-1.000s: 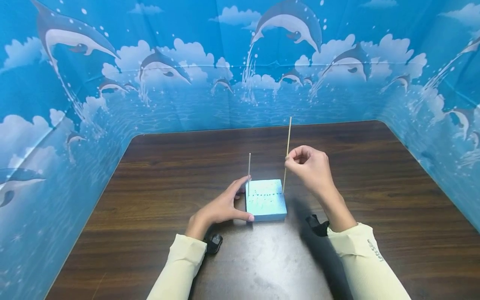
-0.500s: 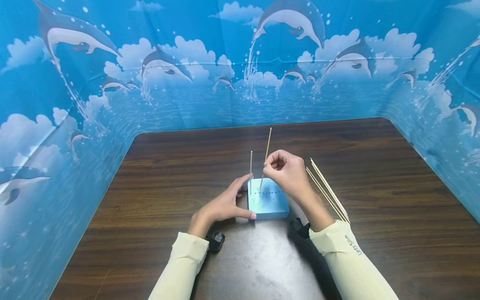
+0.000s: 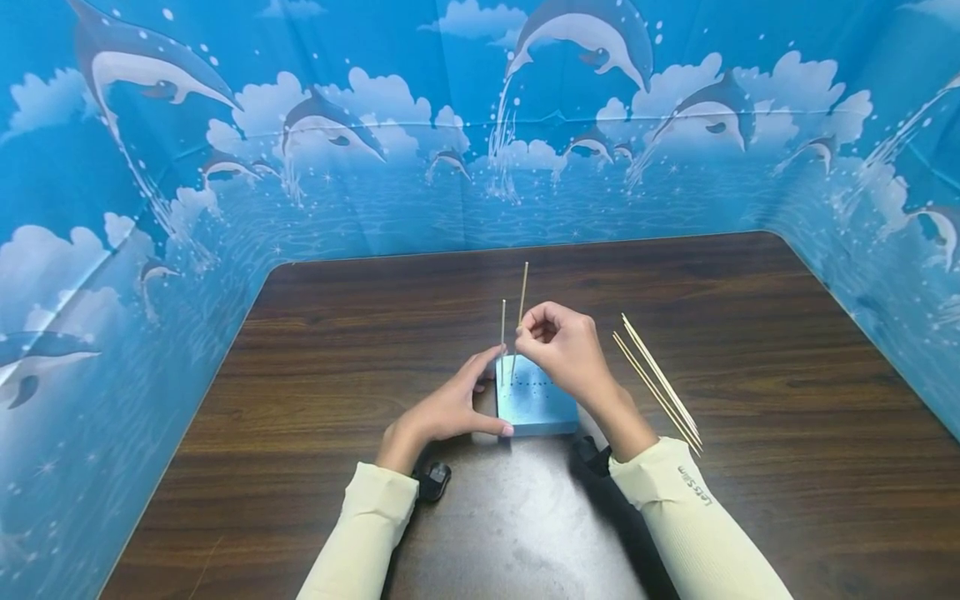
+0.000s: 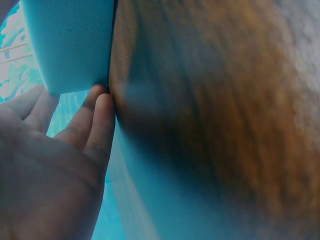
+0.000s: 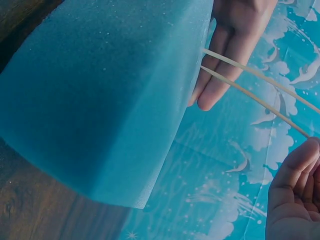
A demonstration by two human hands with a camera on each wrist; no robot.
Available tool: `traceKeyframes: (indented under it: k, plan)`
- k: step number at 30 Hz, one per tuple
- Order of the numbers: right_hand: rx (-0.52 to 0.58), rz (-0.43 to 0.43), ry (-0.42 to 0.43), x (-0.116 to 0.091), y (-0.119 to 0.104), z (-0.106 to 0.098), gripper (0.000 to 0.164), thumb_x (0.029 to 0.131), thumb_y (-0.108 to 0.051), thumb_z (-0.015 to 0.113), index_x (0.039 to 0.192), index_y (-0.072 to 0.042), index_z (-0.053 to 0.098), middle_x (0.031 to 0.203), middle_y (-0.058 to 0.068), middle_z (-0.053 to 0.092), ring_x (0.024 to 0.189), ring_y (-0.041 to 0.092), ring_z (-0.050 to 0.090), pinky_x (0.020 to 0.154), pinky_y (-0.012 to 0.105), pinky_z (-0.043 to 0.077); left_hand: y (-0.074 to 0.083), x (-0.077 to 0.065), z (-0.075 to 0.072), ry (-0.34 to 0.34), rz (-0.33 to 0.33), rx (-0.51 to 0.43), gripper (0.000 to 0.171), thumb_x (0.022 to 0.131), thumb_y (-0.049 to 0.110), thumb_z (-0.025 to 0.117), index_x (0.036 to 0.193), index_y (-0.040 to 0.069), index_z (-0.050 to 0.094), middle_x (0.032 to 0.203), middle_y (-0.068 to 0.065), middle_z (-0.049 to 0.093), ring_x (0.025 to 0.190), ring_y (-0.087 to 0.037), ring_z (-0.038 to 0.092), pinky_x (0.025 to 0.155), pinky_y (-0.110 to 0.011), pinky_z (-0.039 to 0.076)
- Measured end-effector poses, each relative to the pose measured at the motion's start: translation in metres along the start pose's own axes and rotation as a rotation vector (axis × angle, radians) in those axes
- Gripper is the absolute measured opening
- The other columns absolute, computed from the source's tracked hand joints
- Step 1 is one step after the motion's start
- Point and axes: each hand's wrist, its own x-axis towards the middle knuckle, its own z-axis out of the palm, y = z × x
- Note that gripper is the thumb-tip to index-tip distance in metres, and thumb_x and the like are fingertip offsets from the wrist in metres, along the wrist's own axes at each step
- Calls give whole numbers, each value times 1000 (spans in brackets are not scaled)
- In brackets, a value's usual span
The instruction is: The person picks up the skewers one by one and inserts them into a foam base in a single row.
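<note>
A light-blue foam block [image 3: 543, 412] with rows of small holes lies flat on the table. At its left side my left hand [image 3: 446, 410] holds it, thumb at the near corner and fingers at the far one; the left wrist view shows fingertips [image 4: 102, 102] against the block's edge. One thin wooden skewer [image 3: 503, 325] stands upright in the block near its left edge. Just right of it, my right hand [image 3: 566, 346] pinches a second skewer [image 3: 523, 287], slightly tilted, its lower end at the row of holes. In the right wrist view both skewers meet the foam's surface [image 5: 125, 75].
Several loose skewers [image 3: 660, 379] lie on the dark wooden table [image 3: 337, 358], right of the right forearm. A blue dolphin-print cloth [image 3: 375, 200] hangs round the table's back and sides. Black wrist cameras [image 3: 433, 483] sit by both wrists.
My right hand has carried its skewer leftward from the block's right edge to beside the standing skewer. The loose skewers have come into sight. My left hand stays on the block.
</note>
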Motion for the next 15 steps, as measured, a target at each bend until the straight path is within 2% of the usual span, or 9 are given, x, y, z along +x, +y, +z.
traceKeyframes:
  k: [6,10,15]
  plan:
    - [-2,-7,0,0,1,0,9,79,3,65,78,-6,63,70,2,63,62,12,56,58,21,47,0,0,0,-4,1,-12,111,75,34,88,159,29,15,159,4,25,138,-22,37,113,-44,35]
    - [-3,2,-16,-1,3,2,8,79,2,64,78,-6,63,69,2,62,62,12,55,57,21,46,1,0,-1,-10,-21,-4,112,75,35,88,159,32,14,158,8,25,138,-19,36,113,-42,35]
    - [6,9,-40,-4,9,4,4,76,0,62,78,-3,64,69,2,61,61,12,54,56,20,45,2,0,-1,-11,-19,-7,112,75,34,88,159,31,14,158,5,25,138,-20,37,112,-44,36]
